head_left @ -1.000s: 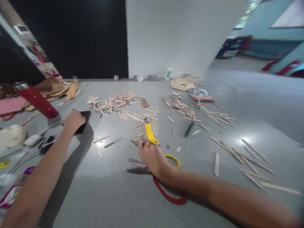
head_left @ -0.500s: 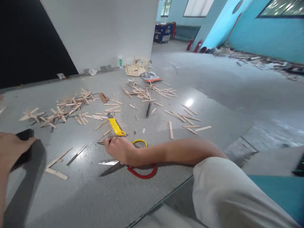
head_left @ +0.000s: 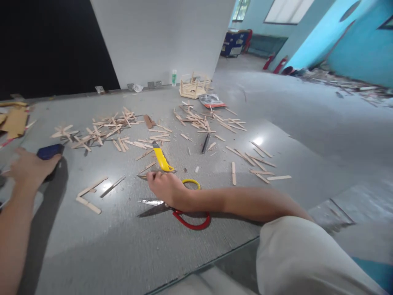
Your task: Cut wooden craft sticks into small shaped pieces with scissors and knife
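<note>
My left hand [head_left: 32, 166] is at the left, wrapped round a dark, flat phone [head_left: 50, 152] whose top looks bluish; its shadow falls on the table. My right hand [head_left: 166, 189] is closed low over the table, fingers curled. A thin pointed tip shows by its fingers, but what it holds is hidden. Under that hand and forearm lie large scissors with a red handle [head_left: 195, 225], blades spread. A yellow handle loop [head_left: 192, 183] shows behind the wrist. Just beyond the hand lies a yellow utility knife [head_left: 162, 159]. Tweezers [head_left: 112, 187] and joined wooden sticks [head_left: 89, 205] lie between my hands.
Piles of wooden sticks [head_left: 107, 129] spread across the table, with more sticks [head_left: 202, 121] farther right. A black pen-like tool [head_left: 205, 143] lies among them. At the back stand a stick-built frame [head_left: 193, 88], a plastic packet [head_left: 211, 101] and a small tube [head_left: 174, 78]. Cardboard [head_left: 15, 121] lies far left.
The view has swung left, so the table's things appear farther right and cardboard shows at the left. My left hand has moved away from me with the phone. My right hand stays by the scissors.
</note>
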Demonstrator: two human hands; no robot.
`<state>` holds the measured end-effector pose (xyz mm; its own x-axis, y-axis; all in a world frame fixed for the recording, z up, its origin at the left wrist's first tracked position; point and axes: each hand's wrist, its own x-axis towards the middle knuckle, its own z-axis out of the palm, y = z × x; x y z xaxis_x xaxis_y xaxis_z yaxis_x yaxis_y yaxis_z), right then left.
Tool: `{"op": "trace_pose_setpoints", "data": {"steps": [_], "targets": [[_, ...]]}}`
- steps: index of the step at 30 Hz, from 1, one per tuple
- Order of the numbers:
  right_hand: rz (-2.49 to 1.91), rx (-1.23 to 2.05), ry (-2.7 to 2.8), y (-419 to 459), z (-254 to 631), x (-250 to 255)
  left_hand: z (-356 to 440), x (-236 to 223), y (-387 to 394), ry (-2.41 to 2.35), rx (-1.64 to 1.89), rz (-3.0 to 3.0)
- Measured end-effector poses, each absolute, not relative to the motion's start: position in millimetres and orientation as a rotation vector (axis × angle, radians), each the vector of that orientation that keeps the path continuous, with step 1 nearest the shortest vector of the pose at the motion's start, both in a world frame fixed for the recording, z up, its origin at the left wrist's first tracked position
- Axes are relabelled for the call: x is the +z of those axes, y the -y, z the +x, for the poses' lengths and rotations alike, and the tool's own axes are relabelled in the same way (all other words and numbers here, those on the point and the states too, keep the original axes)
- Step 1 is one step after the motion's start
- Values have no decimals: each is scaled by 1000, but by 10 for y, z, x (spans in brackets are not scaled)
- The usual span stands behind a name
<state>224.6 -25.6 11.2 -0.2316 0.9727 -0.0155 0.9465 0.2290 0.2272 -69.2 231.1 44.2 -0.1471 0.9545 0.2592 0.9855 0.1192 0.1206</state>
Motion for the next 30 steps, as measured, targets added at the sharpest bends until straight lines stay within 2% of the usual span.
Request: {"op": "trace_pose_setpoints", "data": {"steps": [1, 3, 30], "targets": [[1845, 251, -2324, 257, 2245, 108, -642, 486, -2253, 2454, -382, -1863], [1850, 243, -2303, 260, 2244, 106, -575, 554, -2169, 2530, -494, -1883], [1901, 118, -2251, 262, 2235, 96, -439, 796, -1809, 2436, -401, -2028]]}}
